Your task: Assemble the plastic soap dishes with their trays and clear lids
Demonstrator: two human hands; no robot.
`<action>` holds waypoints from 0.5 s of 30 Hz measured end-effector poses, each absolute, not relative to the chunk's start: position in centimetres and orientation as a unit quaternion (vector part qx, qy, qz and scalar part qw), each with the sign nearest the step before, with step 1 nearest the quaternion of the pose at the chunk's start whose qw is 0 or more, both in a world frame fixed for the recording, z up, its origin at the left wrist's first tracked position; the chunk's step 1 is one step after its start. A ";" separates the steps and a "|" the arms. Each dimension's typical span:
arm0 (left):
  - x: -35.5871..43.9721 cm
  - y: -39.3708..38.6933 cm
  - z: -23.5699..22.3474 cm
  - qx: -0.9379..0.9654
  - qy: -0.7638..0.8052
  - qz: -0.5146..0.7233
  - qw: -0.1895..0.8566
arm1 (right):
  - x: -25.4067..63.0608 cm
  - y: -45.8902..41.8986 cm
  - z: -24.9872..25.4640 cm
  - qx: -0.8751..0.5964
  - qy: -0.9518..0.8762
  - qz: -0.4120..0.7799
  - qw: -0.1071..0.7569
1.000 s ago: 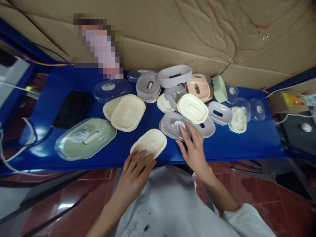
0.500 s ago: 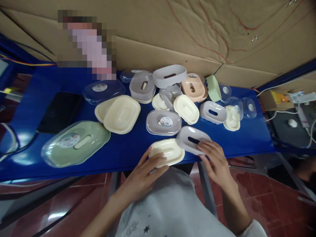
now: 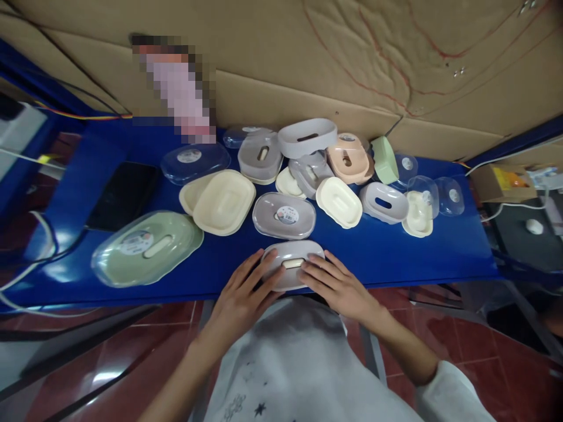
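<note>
A grey slotted soap-dish tray (image 3: pixel 292 258) lies on top of a cream base at the near edge of the blue table (image 3: pixel 396 252); the cream shows through the slot. My left hand (image 3: pixel 244 293) presses on its left side with fingers spread flat. My right hand (image 3: pixel 336 284) rests on its right side, fingers stretched over the rim. Just behind it sits a grey soap dish under a clear lid with a sticker (image 3: pixel 284 215).
A large green dish under a clear lid (image 3: pixel 147 247) lies left, with a cream lid stack (image 3: pixel 220 201) behind it. Several more soap dishes and lids crowd the back and right. A black tablet (image 3: pixel 123 196) lies far left. Cardboard (image 3: pixel 352 64) backs the table.
The grey slotted tray moved left onto the cream base, and both hands came together on it. Earlier my right hand left the lidded grey dish and picked up the slotted tray.
</note>
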State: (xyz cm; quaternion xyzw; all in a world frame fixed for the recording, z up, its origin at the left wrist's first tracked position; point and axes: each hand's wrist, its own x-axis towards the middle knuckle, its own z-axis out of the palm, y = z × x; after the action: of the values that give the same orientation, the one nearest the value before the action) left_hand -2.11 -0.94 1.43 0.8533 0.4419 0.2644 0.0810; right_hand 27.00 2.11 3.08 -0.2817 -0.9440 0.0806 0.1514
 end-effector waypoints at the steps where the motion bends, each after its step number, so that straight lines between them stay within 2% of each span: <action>1: -2.0 -1.0 1.3 0.850 0.446 0.267 0.086 | 27.9 2.7 3.3 -0.281 -0.940 0.082 0.177; 3: -1.8 -1.1 1.2 0.841 0.453 0.279 0.101 | 30.4 4.3 3.9 -0.337 -0.905 0.065 0.252; 5: -1.5 -1.0 1.4 0.831 0.457 0.295 0.118 | 33.0 6.2 4.4 -0.457 -0.834 0.014 0.309; 8: -1.2 -0.6 1.7 0.821 0.459 0.311 0.135 | 34.4 8.4 4.8 -0.555 -0.783 -0.041 0.277; 12: -0.8 0.2 1.8 0.828 0.439 0.315 0.146 | 32.3 9.1 4.9 -0.480 -0.855 -0.007 0.197; 15: -0.6 0.3 1.8 0.826 0.439 0.314 0.162 | 33.6 9.7 5.4 -0.506 -0.827 -0.031 0.244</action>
State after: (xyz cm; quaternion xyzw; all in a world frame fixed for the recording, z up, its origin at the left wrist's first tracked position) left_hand -0.61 0.32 1.83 0.8264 0.4387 0.3139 0.1616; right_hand 33.58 9.66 5.38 -0.5058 -0.8270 -0.0308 0.2436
